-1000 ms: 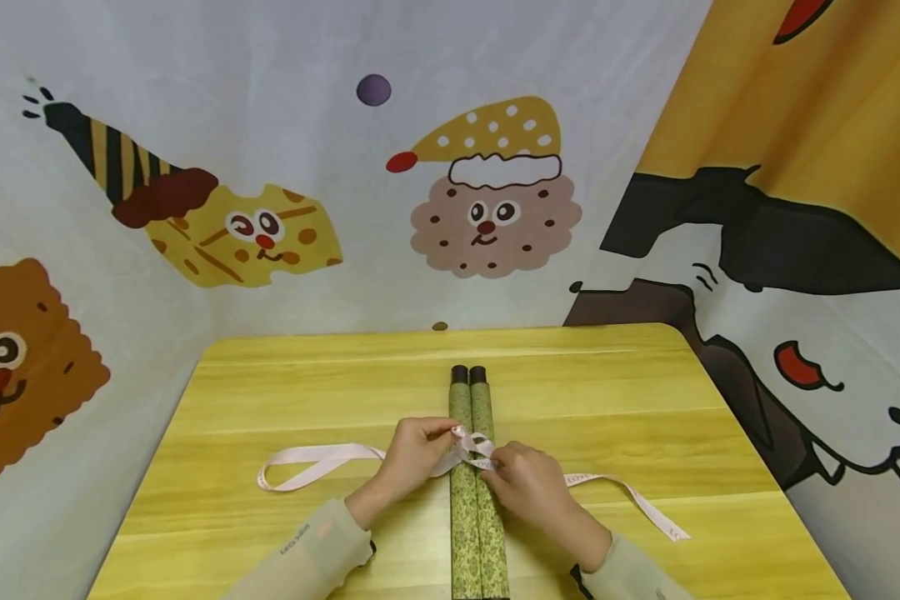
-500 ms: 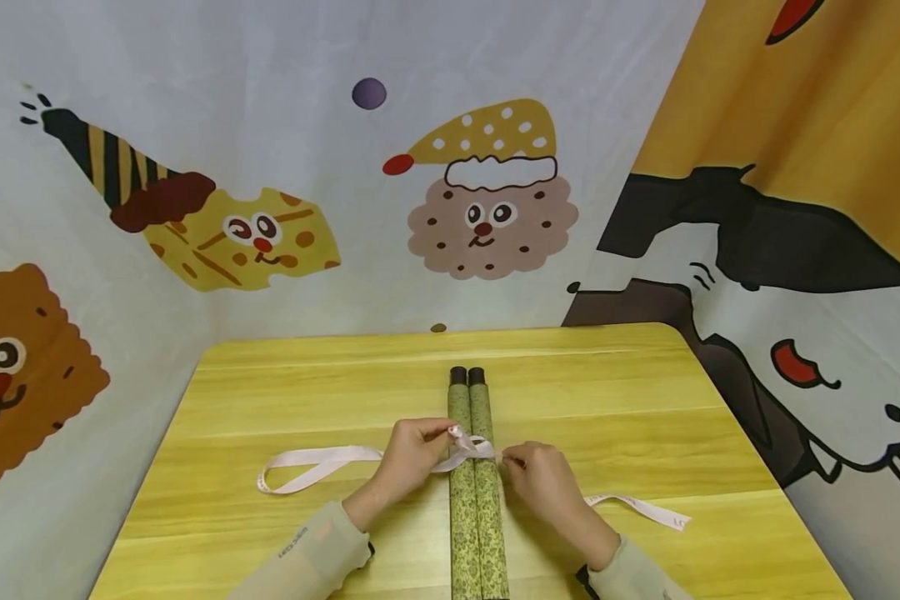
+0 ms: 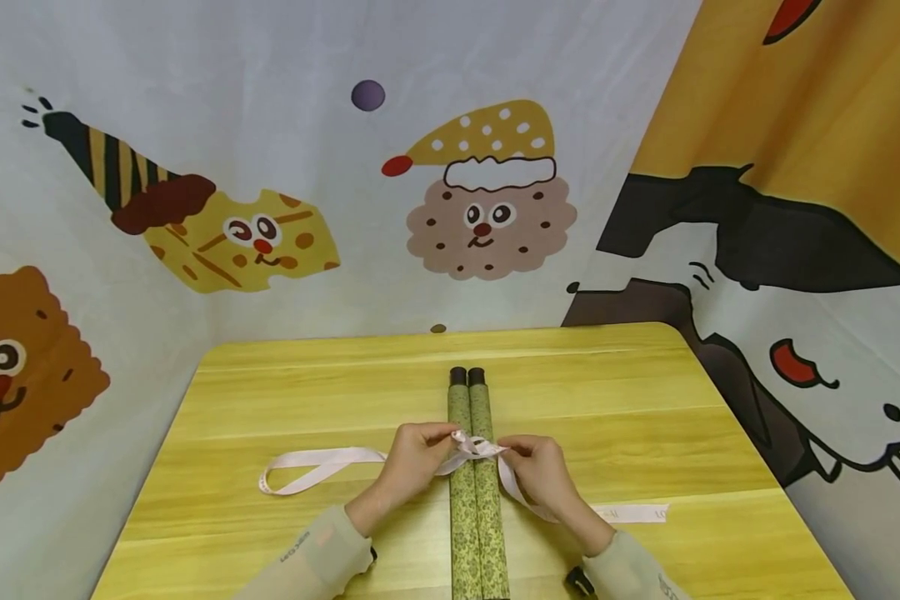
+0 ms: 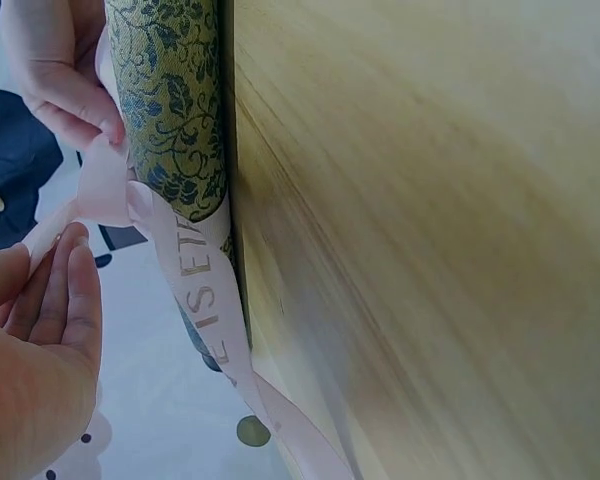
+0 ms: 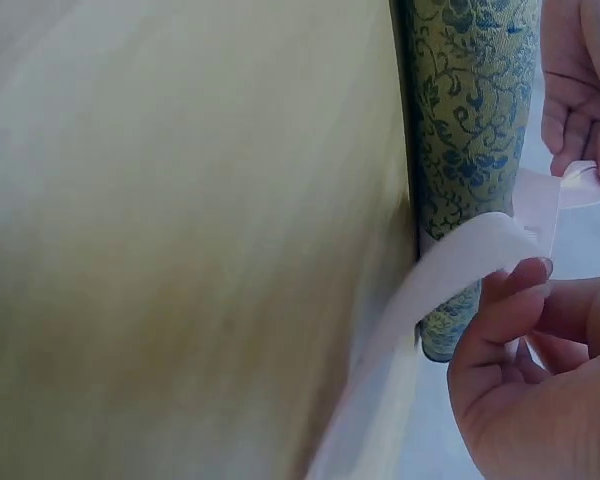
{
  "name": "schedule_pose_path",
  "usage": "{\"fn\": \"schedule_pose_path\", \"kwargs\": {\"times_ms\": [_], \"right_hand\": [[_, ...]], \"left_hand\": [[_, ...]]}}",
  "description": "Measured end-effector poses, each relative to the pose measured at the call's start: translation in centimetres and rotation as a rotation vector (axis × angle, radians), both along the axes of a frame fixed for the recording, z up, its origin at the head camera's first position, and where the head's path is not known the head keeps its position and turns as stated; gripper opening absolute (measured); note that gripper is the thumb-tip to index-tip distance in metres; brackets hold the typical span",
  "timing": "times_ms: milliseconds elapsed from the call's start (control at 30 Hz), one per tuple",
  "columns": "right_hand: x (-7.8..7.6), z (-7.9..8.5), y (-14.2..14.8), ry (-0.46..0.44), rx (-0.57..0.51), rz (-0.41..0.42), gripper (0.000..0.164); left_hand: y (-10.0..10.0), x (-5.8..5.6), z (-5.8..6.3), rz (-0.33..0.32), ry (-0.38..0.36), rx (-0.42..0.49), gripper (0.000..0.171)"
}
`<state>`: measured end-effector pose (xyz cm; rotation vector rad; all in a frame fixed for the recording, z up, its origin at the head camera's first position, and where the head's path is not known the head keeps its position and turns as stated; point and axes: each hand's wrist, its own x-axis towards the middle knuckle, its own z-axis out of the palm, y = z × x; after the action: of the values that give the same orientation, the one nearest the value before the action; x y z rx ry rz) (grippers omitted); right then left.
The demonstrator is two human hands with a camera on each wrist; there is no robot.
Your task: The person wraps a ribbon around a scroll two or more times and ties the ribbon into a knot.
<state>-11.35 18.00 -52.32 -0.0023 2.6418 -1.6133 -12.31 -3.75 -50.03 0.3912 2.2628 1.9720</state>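
Observation:
Two green patterned scroll rolls (image 3: 462, 508) with dark end knobs lie side by side on the table. A pale pink printed ribbon (image 3: 322, 457) passes around them and is looped together on top near their middle. My left hand (image 3: 411, 458) pinches a loop of the ribbon just left of the crossing. On the other side my right hand (image 3: 543, 471) pinches the ribbon close to the rolls, thumb against fingertip. In the left wrist view, lettering shows on the ribbon (image 4: 205, 290) hanging beside the roll. The right wrist view shows the ribbon (image 5: 440, 265) trailing down from my right fingertips.
The wood-grain table (image 3: 607, 392) spreads around the rolls. One ribbon tail makes a long loop at the left; the other tail's end (image 3: 633, 513) lies at the right. A cartoon-printed cloth (image 3: 285, 150) hangs behind the table.
My right hand let go of the ribbon, drew slightly right, then took hold of it again beside the rolls. The right tail shifted on the table. My left hand stays almost in place.

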Motion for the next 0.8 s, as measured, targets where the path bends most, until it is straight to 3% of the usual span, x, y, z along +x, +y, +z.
{"fn": "schedule_pose_path", "kwargs": {"times_ms": [67, 200, 300, 433, 567, 667, 800], "right_hand": [[0.1, 0.3, -0.2, 0.005, -0.031, -0.006, 0.018], [0.4, 0.8, -0.6, 0.013, -0.089, -0.018, 0.02], [0.5, 0.6, -0.7, -0.051, -0.212, -0.019, 0.019], [0.6, 0.5, -0.9, -0.125, -0.34, -0.032, 0.017], [0.6, 0.7, -1.2, -0.094, -0.299, -0.078, 0.016], [0.4, 0.7, -1.6, -0.076, -0.28, -0.128, 0.026], [0.3, 0.8, -2.1, -0.13, -0.392, -0.178, 0.041]], "left_hand": [[0.0, 0.3, 0.7, -0.001, 0.005, 0.011, 0.019], [0.0, 0.3, 0.7, -0.009, 0.026, 0.017, 0.019], [-0.1, 0.1, -0.1, -0.014, 0.042, 0.014, 0.019], [0.0, 0.2, 0.0, -0.017, 0.037, 0.018, 0.02], [-0.1, 0.2, -0.1, -0.022, 0.05, 0.028, 0.019], [-0.1, 0.2, -0.1, -0.023, 0.053, 0.032, 0.019], [0.0, 0.2, -0.1, -0.014, 0.057, 0.018, 0.018]]}}
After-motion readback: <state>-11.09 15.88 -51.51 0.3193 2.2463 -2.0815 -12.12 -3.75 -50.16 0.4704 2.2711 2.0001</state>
